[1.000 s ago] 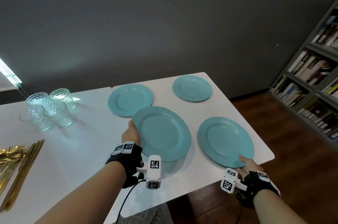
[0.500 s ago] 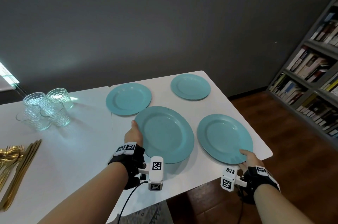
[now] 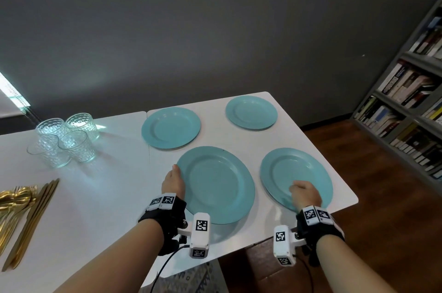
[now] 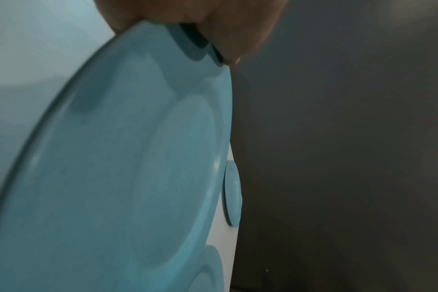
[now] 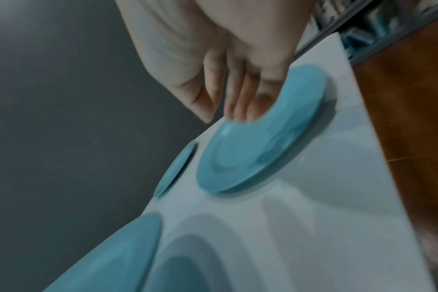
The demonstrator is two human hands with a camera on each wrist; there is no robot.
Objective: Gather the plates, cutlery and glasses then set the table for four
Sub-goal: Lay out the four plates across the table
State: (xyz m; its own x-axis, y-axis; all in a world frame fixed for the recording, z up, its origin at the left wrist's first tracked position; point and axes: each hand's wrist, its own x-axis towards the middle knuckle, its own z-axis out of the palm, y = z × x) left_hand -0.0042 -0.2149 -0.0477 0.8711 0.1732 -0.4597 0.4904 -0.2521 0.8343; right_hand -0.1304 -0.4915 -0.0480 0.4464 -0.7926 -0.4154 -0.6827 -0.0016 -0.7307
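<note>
Overhead, left hand [image 3: 172, 184] gripping plate [image 3: 216, 184], wrist view showing thumb [image 4: 238, 29] atop rim

A dark grey wall [image 3: 215, 29] backs the room; a grey bookshelf [image 3: 406, 106] full of books stands right, above wooden floor [image 3: 358, 161].

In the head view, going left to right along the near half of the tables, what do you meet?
Gold cutlery → left hand → the plate it grips → right hand, resting on the second near plate → bookshelf.
</note>
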